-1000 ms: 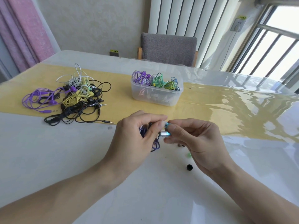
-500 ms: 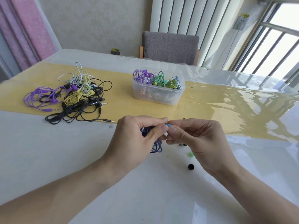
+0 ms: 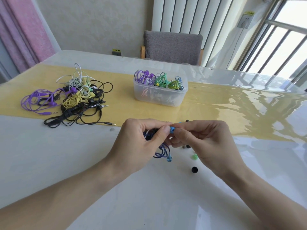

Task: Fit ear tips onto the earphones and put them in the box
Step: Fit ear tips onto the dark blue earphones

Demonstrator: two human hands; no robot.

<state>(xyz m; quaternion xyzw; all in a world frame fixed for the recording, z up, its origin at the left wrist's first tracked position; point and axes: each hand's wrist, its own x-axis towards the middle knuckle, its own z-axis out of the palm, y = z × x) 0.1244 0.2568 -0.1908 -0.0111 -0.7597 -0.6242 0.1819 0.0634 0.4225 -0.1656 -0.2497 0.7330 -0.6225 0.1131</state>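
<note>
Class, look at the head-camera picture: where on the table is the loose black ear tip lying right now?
The black ear tip lies on the white table, just below the right hand, beside a green ear tip.

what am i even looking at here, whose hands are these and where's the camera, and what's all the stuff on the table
There is no machine here: a person works with two bare hands, and the camera sits on their head, looking forward and down.

The left hand grips a bundled dark blue earphone cable, with one blue earbud dangling below. The right hand pinches a small blue ear tip against the left hand's fingertips, apparently fitting it onto the other earbud.

On the table lie a tangled pile of earphones in purple, yellow, white and black, and a clear plastic box already holding coiled earphones. Loose ear tips sit near the hands: a green one and a black one. A grey chair stands behind the table.
</note>
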